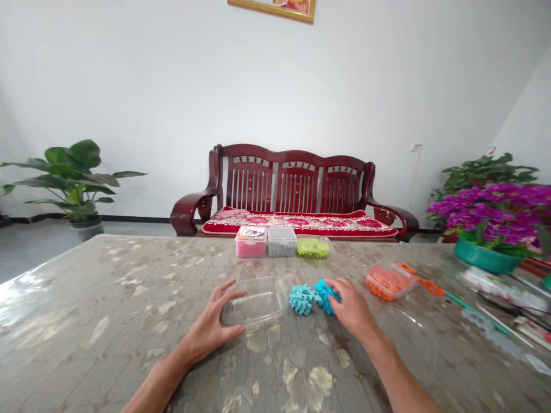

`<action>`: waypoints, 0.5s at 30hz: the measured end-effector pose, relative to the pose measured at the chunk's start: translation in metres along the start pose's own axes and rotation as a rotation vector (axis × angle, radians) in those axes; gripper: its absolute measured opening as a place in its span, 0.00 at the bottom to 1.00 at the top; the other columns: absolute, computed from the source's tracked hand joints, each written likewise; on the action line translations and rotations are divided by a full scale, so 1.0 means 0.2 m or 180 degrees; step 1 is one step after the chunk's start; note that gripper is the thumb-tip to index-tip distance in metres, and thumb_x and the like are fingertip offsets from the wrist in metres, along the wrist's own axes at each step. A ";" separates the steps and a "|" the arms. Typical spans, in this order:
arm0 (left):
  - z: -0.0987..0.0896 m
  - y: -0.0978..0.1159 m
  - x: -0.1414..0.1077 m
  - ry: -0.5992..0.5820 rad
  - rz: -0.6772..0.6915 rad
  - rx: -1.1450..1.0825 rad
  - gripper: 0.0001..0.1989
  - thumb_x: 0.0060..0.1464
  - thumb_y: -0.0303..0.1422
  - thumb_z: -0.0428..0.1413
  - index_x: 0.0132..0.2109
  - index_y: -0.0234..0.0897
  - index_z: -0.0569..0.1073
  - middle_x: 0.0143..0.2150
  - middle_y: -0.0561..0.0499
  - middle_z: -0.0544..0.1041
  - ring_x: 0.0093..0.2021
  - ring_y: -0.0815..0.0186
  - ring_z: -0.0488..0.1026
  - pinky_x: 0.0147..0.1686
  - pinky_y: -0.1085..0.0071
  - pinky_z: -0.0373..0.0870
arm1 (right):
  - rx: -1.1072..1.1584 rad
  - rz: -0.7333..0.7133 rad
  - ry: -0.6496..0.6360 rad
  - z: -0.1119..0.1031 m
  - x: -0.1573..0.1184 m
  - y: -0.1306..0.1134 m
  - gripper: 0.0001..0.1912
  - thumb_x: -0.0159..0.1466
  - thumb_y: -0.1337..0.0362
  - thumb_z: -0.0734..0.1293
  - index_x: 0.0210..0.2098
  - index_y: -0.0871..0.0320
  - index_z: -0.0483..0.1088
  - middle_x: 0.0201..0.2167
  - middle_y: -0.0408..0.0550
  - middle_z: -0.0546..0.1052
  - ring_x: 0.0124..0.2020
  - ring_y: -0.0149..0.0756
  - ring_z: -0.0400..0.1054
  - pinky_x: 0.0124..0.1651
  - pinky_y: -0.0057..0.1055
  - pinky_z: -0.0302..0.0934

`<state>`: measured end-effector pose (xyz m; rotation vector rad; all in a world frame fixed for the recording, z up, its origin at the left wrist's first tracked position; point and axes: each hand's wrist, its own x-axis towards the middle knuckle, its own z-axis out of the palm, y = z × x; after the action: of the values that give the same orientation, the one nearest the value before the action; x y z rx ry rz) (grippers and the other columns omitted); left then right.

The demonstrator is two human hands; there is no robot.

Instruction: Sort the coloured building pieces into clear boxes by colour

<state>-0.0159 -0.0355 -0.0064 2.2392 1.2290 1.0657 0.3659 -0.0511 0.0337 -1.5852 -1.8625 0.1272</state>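
Note:
A clear plastic container (263, 304) sits on the table in front of me. My left hand (216, 317) is curved around its left end, with thumb and fingers on its near and far sides. To the right of the container is a pile of light teal toothed plastic pieces (303, 300). My right hand (349, 304) is closed on a cluster of brighter blue toothed plastic pieces (323, 297), right beside the teal pile. Its fingers hide part of the cluster. A clear lid (408, 344) lies flat near my right forearm.
Tubs of pink (251, 248), grey (282, 246) and yellow-green (313, 248) pieces line the table's far edge. To the right are a tub of orange pieces (390, 281), linked orange pieces (431, 288), grey strips (491, 330) and a flower pot (486, 255). A wooden bench (297, 178) stands behind.

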 end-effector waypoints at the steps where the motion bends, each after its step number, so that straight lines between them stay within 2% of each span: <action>1: 0.00 0.00 0.00 -0.0001 0.0003 0.0009 0.29 0.49 0.45 0.64 0.57 0.44 0.72 0.67 0.42 0.60 0.66 0.45 0.60 0.63 0.49 0.61 | 0.0013 0.0021 0.0013 0.00 0.00 0.00 0.23 0.57 0.72 0.62 0.50 0.54 0.74 0.45 0.49 0.78 0.46 0.40 0.72 0.52 0.35 0.64; 5: 0.00 0.01 0.00 0.0012 -0.0024 0.0009 0.28 0.48 0.43 0.65 0.56 0.43 0.73 0.66 0.42 0.61 0.66 0.45 0.60 0.63 0.49 0.62 | 0.0127 0.0184 0.0119 0.00 0.01 0.02 0.25 0.54 0.71 0.62 0.50 0.55 0.74 0.41 0.48 0.78 0.40 0.38 0.73 0.47 0.35 0.67; 9: 0.00 0.02 0.00 0.0015 -0.0070 -0.0035 0.27 0.46 0.40 0.66 0.55 0.43 0.73 0.66 0.42 0.61 0.66 0.45 0.61 0.63 0.50 0.62 | 0.0402 0.0285 0.0097 -0.07 0.00 0.04 0.27 0.52 0.69 0.63 0.52 0.56 0.71 0.39 0.48 0.78 0.38 0.38 0.73 0.46 0.35 0.68; 15: 0.00 0.03 0.00 0.0058 -0.0075 -0.0062 0.27 0.46 0.40 0.66 0.55 0.43 0.74 0.67 0.42 0.61 0.66 0.46 0.61 0.63 0.51 0.62 | 0.0583 0.0073 -0.0518 -0.18 -0.04 -0.04 0.29 0.49 0.71 0.64 0.51 0.54 0.70 0.35 0.44 0.77 0.36 0.36 0.72 0.43 0.32 0.66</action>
<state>-0.0125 -0.0379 -0.0027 2.1997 1.2439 1.0870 0.3793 -0.0727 0.0627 -1.5077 -1.8954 0.4363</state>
